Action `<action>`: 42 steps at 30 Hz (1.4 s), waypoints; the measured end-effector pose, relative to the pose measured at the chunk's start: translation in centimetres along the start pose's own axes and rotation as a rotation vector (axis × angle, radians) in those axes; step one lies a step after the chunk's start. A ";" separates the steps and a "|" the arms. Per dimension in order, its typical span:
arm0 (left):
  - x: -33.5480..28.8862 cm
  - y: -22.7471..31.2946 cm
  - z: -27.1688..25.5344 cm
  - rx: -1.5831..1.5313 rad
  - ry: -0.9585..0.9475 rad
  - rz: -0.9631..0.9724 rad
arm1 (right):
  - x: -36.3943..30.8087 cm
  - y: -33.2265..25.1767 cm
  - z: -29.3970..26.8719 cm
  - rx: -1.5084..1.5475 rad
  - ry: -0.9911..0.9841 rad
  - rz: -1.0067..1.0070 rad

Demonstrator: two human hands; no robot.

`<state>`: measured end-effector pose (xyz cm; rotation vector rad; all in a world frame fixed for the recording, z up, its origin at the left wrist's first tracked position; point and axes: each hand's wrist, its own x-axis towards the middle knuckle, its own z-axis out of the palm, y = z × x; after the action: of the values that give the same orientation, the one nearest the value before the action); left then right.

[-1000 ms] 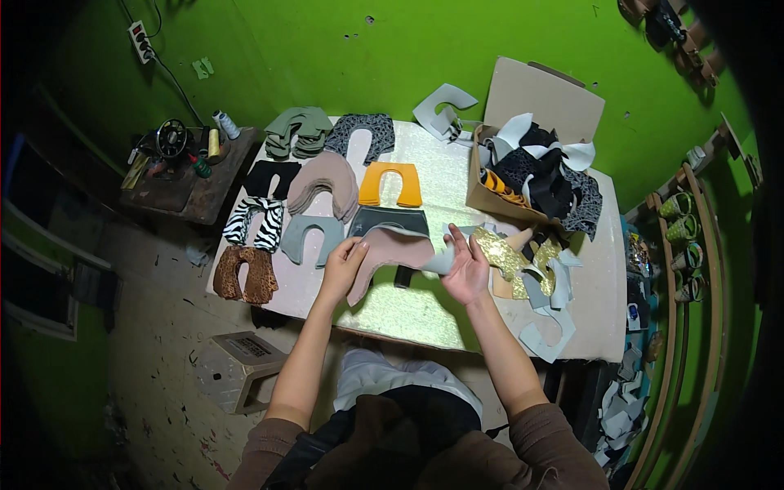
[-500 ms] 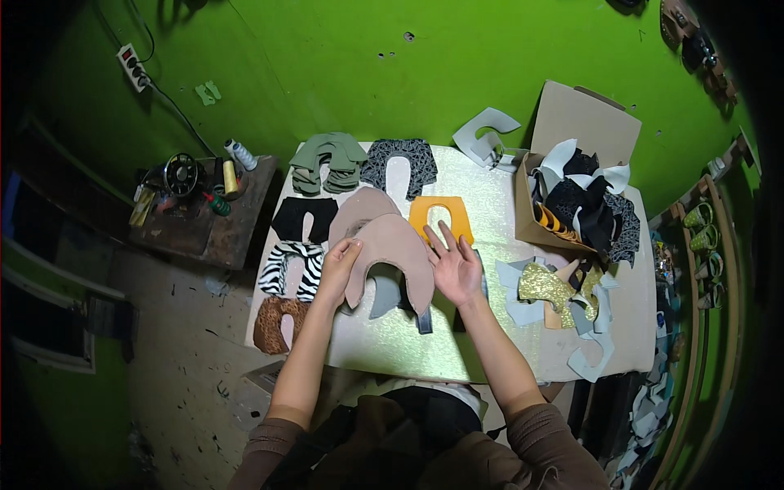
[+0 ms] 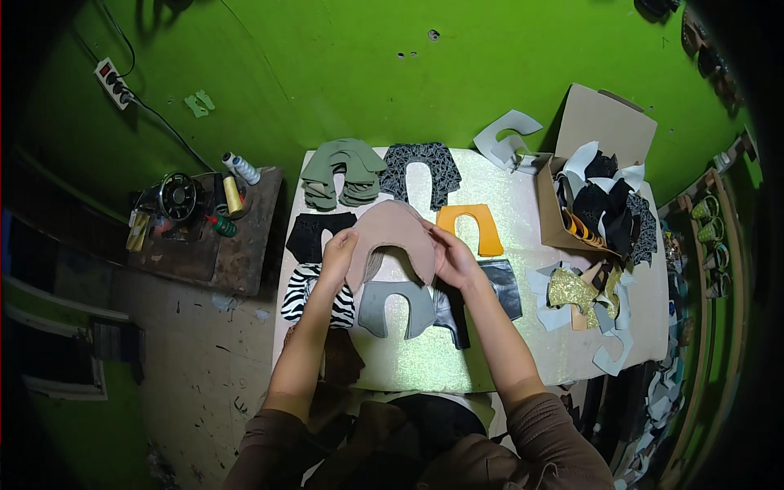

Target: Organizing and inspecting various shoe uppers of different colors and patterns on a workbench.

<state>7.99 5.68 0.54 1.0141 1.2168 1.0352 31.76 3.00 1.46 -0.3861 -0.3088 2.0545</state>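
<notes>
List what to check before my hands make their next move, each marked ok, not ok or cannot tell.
1. Left hand gripping the pink piece: ok, at its left edge.
2. Right hand gripping it too: cannot tell; it is at the right edge, but its hold is unclear.
3. Pink piece resting on something: cannot tell; its underside is hidden.
4. Zebra piece in full view: not ok, the left forearm crosses it.
5. Shiny black piece in full view: not ok, the right forearm crosses it.
6. Box open: ok, its lid stands up.
</notes>
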 end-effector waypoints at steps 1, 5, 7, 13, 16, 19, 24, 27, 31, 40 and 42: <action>0.5 0.0 0.0 -0.003 -0.004 0.000 | 0.4 -0.3 0.0 -0.041 0.057 -0.031; 2.2 0.0 0.3 -0.034 -0.051 -0.095 | 1.8 -0.7 0.1 -0.118 0.187 -0.091; 2.7 -0.1 0.4 -0.096 -0.076 -0.117 | 2.3 -0.6 -0.2 -0.151 0.214 -0.088; 3.3 -0.5 -0.3 -0.245 -0.122 -0.207 | 3.0 -0.1 -1.5 -0.187 0.326 -0.066; 3.2 -0.1 -1.1 -0.717 -0.261 -0.354 | 2.8 -0.2 -1.8 -0.207 0.412 -0.094; 2.7 0.8 -1.8 -0.897 -0.267 -0.282 | 2.3 -0.6 -1.8 -0.272 0.383 -0.098; 2.1 2.5 -2.0 -1.021 -0.313 -0.191 | 2.2 -0.9 -1.1 -0.348 0.458 -0.235; 2.1 3.0 -1.5 -1.017 -0.320 -0.149 | 2.2 -0.5 -0.8 -0.664 0.502 -0.318; 2.9 -1.0 -0.9 -0.351 -0.328 0.055 | 1.9 1.9 -0.5 -1.800 0.445 -0.366; -1.1 -3.9 1.5 1.423 -0.136 0.742 | 1.3 4.6 -2.6 -2.370 0.297 -0.372; -1.6 -3.4 1.8 1.434 -0.109 0.713 | 0.8 3.7 -1.7 -2.183 0.278 -0.311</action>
<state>9.93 3.27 -2.28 2.7026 1.4974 0.4336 29.17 2.03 -1.57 -1.6298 -2.1446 0.5146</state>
